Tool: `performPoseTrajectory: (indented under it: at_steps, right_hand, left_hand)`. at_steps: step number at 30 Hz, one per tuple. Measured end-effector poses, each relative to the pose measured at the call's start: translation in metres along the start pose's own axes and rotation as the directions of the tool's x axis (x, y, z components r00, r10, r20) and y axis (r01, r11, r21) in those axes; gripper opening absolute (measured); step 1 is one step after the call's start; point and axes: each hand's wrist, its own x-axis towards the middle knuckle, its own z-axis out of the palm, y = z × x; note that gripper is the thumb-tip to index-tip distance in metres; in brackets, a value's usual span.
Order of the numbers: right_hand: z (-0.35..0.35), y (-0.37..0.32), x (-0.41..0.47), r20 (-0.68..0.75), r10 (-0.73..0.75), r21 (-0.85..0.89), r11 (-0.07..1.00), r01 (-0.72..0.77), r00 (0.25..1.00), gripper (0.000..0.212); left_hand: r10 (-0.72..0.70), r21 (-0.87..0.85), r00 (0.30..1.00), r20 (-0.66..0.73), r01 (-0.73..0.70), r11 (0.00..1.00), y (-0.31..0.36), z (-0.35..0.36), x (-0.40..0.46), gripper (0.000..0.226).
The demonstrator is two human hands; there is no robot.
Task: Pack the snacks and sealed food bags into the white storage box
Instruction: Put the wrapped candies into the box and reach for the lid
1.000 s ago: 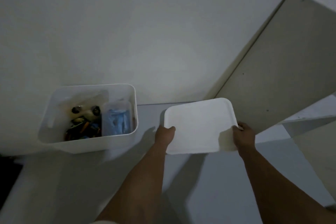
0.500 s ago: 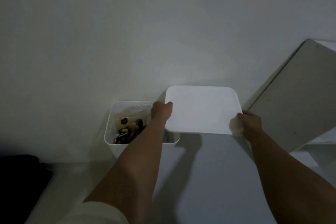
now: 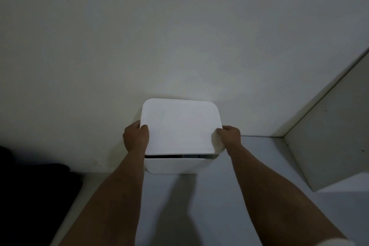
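Two bare forearms: enter from the lower edge and reach forward, roughly parallel, over a pale grey surface (image 3: 269, 166); a strip of light sleeve shows at the lower right corner.

Left hand (image 3: 136, 137): curled round the left edge of the white lid (image 3: 179, 126), thumb tip lying on the lid's top, the other fingers hidden under or behind the rim.

Right hand (image 3: 229, 136): grips the right edge the same way, thumb on top, fingers tucked out of sight.

White lid: flat, square with rounded corners, plain and unmarked. Held over the mouth of the white storage box (image 3: 175, 166); a thin dark gap shows between the lid's near edge and the box rim, so the near side is not seated.

White storage box: stands on the grey surface against the pale wall (image 3: 179, 36). Only its near face is visible; contents hidden by the lid.

Surroundings: an off-white panel (image 3: 329, 136) leans at the right; a dark mass (image 3: 30, 195) lies at the lower left, too dim to identify.
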Motion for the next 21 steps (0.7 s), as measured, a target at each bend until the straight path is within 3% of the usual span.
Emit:
performPoseTrajectory:
  at_steps: [7, 13, 21]
  right_hand:
    - [0.031, 0.012, -0.003, -0.005, 0.011, -0.289, 0.957, -0.012, 1.0, 0.02]
    - [0.032, 0.016, -0.001, -0.045, 0.03, -0.247, 0.968, -0.04, 0.999, 0.029]
    - [0.038, 0.033, -0.002, -0.101, -0.002, -0.201, 0.979, -0.018, 0.995, 0.033]
  left_hand:
    - [-0.074, 0.028, 0.997, 0.029, 0.073, 0.997, -0.029, -0.003, 0.011, 0.019]
    - [-0.133, -0.034, 0.988, 0.079, 0.136, 0.99, -0.042, 0.013, 0.018, 0.047]
    - [-0.137, -0.053, 0.988, 0.077, 0.141, 0.989, -0.041, 0.022, 0.017, 0.054]
